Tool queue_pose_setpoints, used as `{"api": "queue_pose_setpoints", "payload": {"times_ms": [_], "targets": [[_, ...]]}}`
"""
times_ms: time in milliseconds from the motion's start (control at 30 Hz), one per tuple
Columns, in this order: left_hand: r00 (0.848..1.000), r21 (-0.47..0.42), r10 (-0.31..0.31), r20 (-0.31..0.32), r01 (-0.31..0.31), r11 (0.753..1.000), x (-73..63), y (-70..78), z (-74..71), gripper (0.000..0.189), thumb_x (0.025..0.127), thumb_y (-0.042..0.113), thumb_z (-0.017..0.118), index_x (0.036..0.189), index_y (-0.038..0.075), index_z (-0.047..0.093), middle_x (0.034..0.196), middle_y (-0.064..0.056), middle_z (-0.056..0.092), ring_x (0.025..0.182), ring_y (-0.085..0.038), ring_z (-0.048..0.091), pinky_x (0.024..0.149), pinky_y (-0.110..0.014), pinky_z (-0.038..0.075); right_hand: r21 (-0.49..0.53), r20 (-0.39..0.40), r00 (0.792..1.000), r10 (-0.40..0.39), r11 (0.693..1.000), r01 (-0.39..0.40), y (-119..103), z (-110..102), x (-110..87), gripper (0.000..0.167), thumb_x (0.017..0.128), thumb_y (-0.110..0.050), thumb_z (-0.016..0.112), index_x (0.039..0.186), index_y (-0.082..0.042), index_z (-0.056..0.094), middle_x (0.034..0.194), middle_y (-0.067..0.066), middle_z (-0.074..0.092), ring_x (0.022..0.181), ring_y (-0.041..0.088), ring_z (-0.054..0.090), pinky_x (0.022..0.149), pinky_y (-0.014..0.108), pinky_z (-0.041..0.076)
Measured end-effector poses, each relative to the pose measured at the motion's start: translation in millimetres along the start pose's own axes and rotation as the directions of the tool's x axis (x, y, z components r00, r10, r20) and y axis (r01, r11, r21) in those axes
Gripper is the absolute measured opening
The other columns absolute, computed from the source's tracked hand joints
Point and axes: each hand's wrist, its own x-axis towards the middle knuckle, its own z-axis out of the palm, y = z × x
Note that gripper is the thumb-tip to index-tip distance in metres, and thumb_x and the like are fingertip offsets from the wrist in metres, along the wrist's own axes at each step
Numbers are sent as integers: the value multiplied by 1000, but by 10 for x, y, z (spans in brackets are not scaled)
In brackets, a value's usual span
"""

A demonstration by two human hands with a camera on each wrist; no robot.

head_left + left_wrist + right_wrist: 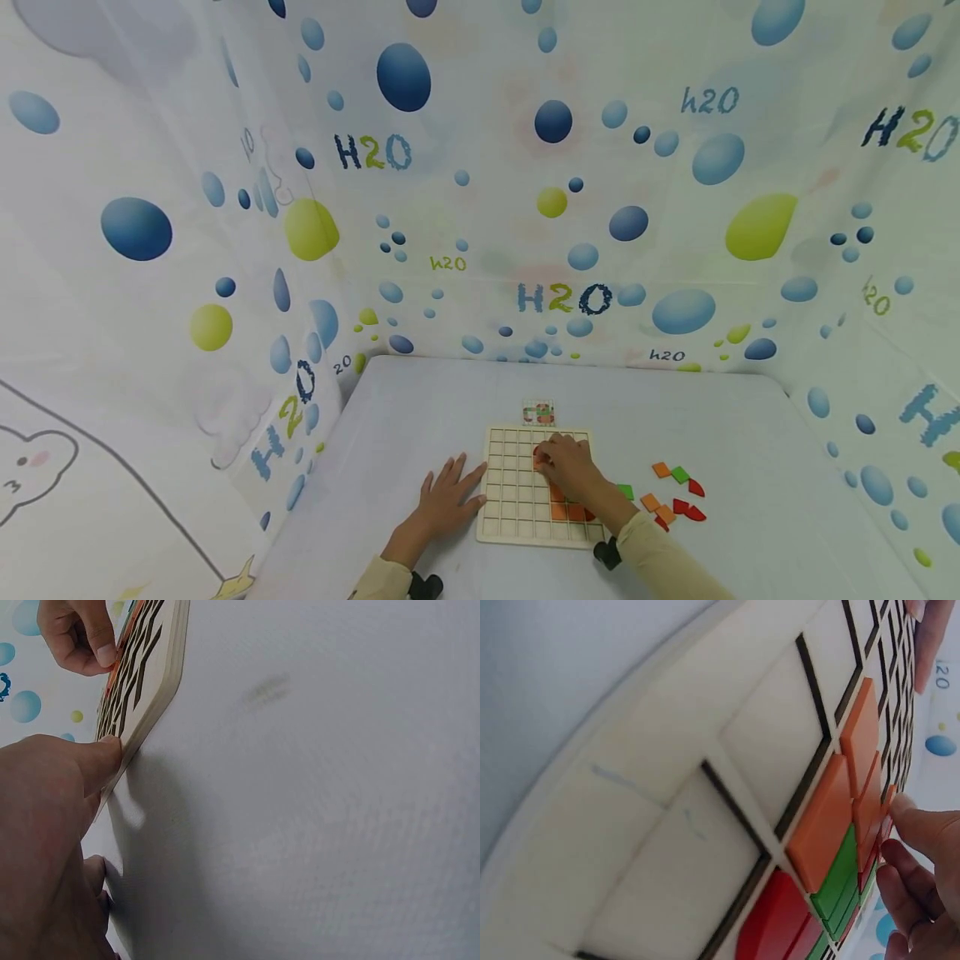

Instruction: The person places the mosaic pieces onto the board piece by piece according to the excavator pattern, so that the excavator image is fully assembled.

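A pale wooden grid board [510, 504] lies on the table, its right part partly filled with orange, green and red tiles. My left hand [448, 498] lies flat with spread fingers at the board's left edge, thumb and a fingertip touching the rim. Over the upper middle of the grid, my right hand [572, 467] pinches a small orange tile [542, 463] at its cell. In the right wrist view, orange tiles [821, 825], green tiles [836, 881] and a red tile [772, 915] sit in the cells. The right hand and forearm hide part of the filled area in the head view.
A small printed pattern card [538, 412] lies just beyond the board. Loose orange, green and red tiles [680, 474] are scattered to the right, with a green tile [625, 492] near the board's right edge. Patterned cloth walls [480, 208] enclose the white table [420, 400].
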Motion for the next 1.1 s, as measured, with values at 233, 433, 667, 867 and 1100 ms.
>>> {"api": "queue_pose_setpoints", "payload": {"times_ms": [233,433,667,867,1100], "targets": [[1000,21,-6,15,6,1000,-4,19,7,59,106,45,59,160,22,48,171,-21,30,158,-47,25,121,-77,14,-6,-31,999,17,1000,-17,7,28,-28,8,97,-18,78,93,-19,71,92,-5,59,86,18,55,76,42,35],[1000,22,0,10,-1,1000,-6,29,7,59,106,46,59,159,23,49,171,-21,31,158,-48,26,120,-77,14,22,-21,997,68,997,-68,74,-76,-113,8,96,-18,79,96,-18,72,95,-3,61,89,19,58,75,45,41],[1000,22,13,7,-14,1000,-2,-5,29,59,107,44,58,160,22,48,170,-24,31,157,-51,25,120,-78,13,10,113,961,251,967,-254,337,-409,-286,18,95,-21,80,106,-12,70,101,4,64,91,22,62,80,52,50],[1000,23,11,2,-11,1000,35,-54,63,59,107,44,58,160,22,47,170,-23,31,158,-49,25,121,-78,13,-104,278,826,490,870,-481,571,-640,-489,34,88,-23,86,112,-8,66,104,10,63,87,25,59,81,50,56],[1000,49,-8,9,8,999,44,-67,92,60,107,48,55,162,26,44,173,-20,27,160,-46,21,123,-75,11,-131,306,796,523,851,-509,642,-712,-628,35,87,-16,87,111,-6,64,95,9,59,80,23,56,67,36,51]]}}
